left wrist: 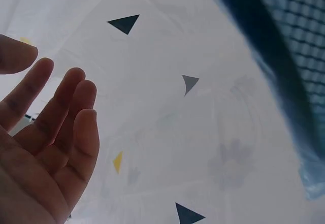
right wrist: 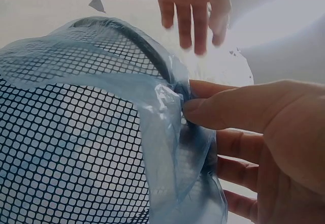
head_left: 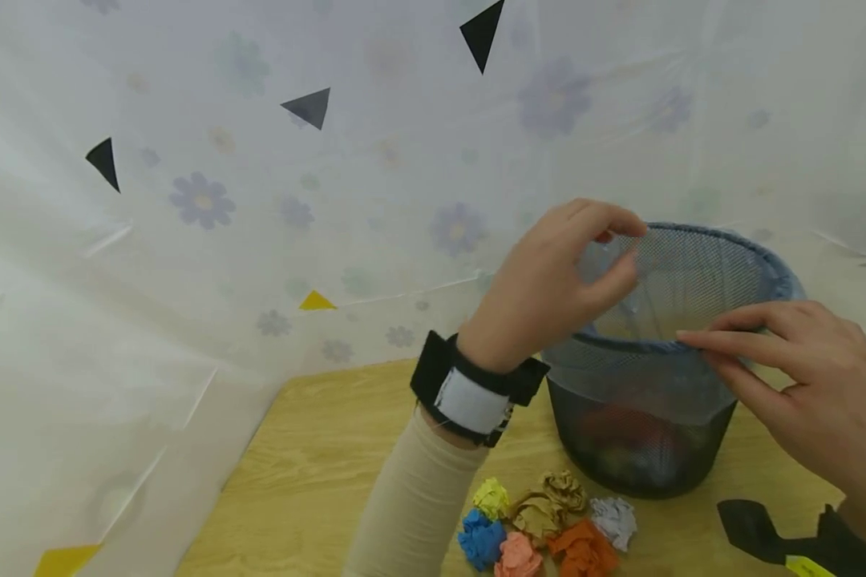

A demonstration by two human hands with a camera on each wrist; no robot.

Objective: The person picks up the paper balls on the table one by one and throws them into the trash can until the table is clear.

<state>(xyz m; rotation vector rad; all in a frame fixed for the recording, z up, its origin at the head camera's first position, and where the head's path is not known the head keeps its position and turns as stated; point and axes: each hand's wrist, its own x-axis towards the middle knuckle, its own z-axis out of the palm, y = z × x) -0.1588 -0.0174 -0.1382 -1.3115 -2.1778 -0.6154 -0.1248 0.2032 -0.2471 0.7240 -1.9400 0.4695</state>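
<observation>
A black mesh wastebasket (head_left: 621, 433) stands on the table, lined with a thin translucent blue plastic bag (head_left: 649, 373) folded over its rim. At the near right of the rim, my right hand (head_left: 815, 369) pinches the bag's edge between thumb and fingers; the right wrist view shows the bag (right wrist: 162, 148) gathered there under the thumb. My left hand (head_left: 563, 264) hovers by the rim's left side with loosely bent fingers. In the left wrist view this hand (left wrist: 51, 148) holds nothing and is apart from the bagged rim (left wrist: 274, 76).
Several crumpled paper balls lie in front of the basket, among them a blue one (head_left: 482, 538), an orange one (head_left: 584, 549) and a grey one (head_left: 613, 522). The wooden table (head_left: 317, 457) meets a flower-patterned plastic sheet (head_left: 375, 176) behind. Dim coloured shapes show through the basket's lower wall.
</observation>
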